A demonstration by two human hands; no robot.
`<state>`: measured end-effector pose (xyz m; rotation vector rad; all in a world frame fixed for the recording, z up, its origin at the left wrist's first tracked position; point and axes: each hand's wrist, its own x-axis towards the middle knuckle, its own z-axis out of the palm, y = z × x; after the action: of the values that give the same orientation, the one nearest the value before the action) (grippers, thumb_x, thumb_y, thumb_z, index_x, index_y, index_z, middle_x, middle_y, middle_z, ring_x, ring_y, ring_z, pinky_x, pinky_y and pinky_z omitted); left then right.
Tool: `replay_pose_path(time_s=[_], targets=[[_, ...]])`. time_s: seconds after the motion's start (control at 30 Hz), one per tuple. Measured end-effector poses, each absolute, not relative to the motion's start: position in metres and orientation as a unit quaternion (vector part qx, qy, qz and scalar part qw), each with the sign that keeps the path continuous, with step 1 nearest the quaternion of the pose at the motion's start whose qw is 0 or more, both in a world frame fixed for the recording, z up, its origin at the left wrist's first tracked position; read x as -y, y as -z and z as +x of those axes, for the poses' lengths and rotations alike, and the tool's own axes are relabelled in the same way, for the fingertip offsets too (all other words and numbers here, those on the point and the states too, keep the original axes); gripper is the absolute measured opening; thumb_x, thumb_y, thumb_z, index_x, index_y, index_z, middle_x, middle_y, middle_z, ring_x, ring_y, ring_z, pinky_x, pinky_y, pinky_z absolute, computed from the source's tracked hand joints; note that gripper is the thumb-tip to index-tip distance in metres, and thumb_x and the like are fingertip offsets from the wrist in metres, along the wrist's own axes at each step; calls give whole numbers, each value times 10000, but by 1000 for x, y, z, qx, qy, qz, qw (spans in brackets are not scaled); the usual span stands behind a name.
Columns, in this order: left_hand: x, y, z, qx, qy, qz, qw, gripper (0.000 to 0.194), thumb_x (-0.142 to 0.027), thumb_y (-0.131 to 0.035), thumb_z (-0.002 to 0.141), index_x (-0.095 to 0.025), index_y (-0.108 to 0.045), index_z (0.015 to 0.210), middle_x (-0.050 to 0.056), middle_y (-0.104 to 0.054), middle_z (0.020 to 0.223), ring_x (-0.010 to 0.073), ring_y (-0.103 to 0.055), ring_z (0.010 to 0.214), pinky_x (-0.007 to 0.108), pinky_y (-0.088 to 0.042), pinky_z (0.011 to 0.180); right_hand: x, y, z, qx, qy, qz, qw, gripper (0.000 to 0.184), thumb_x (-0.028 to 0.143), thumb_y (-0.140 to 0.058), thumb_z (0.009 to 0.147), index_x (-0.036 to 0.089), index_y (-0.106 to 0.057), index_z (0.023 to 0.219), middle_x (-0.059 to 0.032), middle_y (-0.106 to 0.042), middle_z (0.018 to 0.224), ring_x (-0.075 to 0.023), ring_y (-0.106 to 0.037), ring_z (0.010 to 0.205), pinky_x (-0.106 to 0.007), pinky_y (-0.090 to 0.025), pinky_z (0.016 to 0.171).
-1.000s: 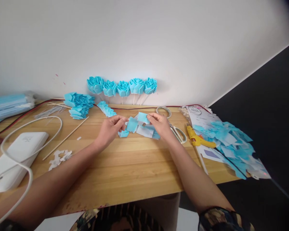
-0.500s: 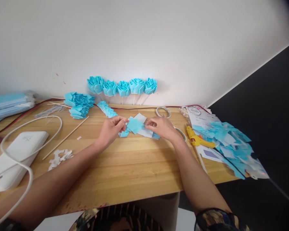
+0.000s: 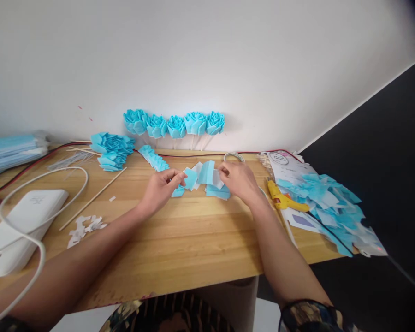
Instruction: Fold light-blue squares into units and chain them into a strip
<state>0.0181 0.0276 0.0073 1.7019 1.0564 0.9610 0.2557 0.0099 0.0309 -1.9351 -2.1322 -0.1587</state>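
Over the middle of the wooden table, my left hand (image 3: 162,188) pinches a small light-blue square of thin fabric (image 3: 190,179) at its left edge. My right hand (image 3: 240,180) is closed at the fingertips on a white-and-blue fabric piece (image 3: 217,179). A blue piece (image 3: 206,172) stands up between the hands, and folded blue pieces (image 3: 217,192) lie below it. Beyond my left hand runs a row of folded blue petals (image 3: 154,158). Part of another blue piece (image 3: 178,192) shows under my left fingers.
Blue fabric roses on sticks (image 3: 176,127) lean on the wall; more roses (image 3: 112,144) lie left. A yellow glue gun (image 3: 280,196) and a heap of blue pieces (image 3: 332,203) are right. A tape roll (image 3: 234,157), a white power bank (image 3: 38,212) and a stick (image 3: 93,198) surround my hands.
The blue piece between my hands has shifted apart into separate squares, one at my left fingertips. My right hand has moved slightly right, and more of the folded blue pieces below shows.
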Motion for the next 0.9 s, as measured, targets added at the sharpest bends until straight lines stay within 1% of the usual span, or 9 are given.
replay_pose_path(time_s=[0.17, 0.23, 0.37, 0.43, 0.53, 0.6, 0.7, 0.8, 0.9], targets=[[-27, -9, 18, -417, -391, 694, 438, 328, -388, -488, 861, -154, -637, 686, 27, -606, 660, 128, -526, 624, 228, -377, 543, -8, -35, 258, 725, 116, -666, 129, 308, 144, -472, 839, 200, -707, 1029, -81, -736, 912, -225, -636, 849, -339, -386, 804], [-26, -9, 18, -413, -393, 696, 437, 334, -386, -482, 867, -152, -642, 689, 34, -630, 695, 121, -521, 611, 227, -386, 545, -7, -35, 259, 705, 134, -676, 167, 304, 159, -466, 848, 195, -718, 1016, -94, -734, 932, -238, -632, 861, -350, -390, 804], [-25, -10, 18, -403, -400, 691, 447, 343, -403, -475, 874, -148, -661, 742, 47, -655, 719, 130, -532, 623, 225, -412, 546, -8, -32, 264, 634, 137, -703, 292, 313, 176, -458, 842, 189, -722, 1009, -106, -729, 943, -253, -630, 883, -352, -415, 797], [-25, -10, 18, -395, -404, 689, 453, 353, -413, -470, 879, -142, -668, 767, 50, -656, 714, 133, -530, 626, 224, -420, 550, -12, -28, 265, 606, 71, -702, 368, 292, 206, -478, 823, 191, -724, 981, -90, -729, 935, -240, -632, 860, -337, -441, 770], [-24, -11, 18, -393, -402, 686, 462, 383, -435, -459, 884, -137, -673, 773, 55, -658, 719, 133, -526, 628, 223, -422, 549, -18, -20, 260, 569, -112, -663, 474, 247, 284, -536, 787, 181, -718, 918, -50, -718, 838, -196, -622, 739, -303, -469, 681], [-24, -12, 18, -400, -391, 688, 463, 406, -454, -457, 883, -137, -679, 760, 60, -665, 736, 135, -530, 636, 224, -419, 545, -19, -15, 252, 542, -232, -627, 509, 250, 336, -577, 762, 172, -708, 897, -23, -683, 741, -160, -583, 637, -274, -453, 596], [-24, -12, 18, -403, -367, 705, 454, 395, -479, -496, 858, -144, -699, 809, 54, -681, 776, 145, -546, 655, 227, -408, 539, -16, -11, 234, 527, -327, -586, 521, 243, 368, -620, 742, 168, -696, 856, 12, -612, 643, -117, -510, 553, -236, -405, 523], [-25, -10, 19, -376, -353, 720, 464, 356, -458, -556, 826, -153, -693, 950, 40, -690, 785, 169, -590, 713, 240, -437, 598, -8, -9, 217, 552, -366, -544, 515, 221, 368, -617, 762, 173, -685, 840, 13, -611, 680, -115, -523, 597, -229, -422, 565], [-26, -7, 23, -349, -376, 695, 504, 342, -390, -603, 793, -143, -664, 1022, 56, -701, 842, 196, -626, 806, 270, -477, 686, -3, -7, 207, 563, -392, -531, 498, 218, 377, -613, 769, 178, -671, 837, 11, -614, 701, -125, -539, 623, -234, -430, 583]])
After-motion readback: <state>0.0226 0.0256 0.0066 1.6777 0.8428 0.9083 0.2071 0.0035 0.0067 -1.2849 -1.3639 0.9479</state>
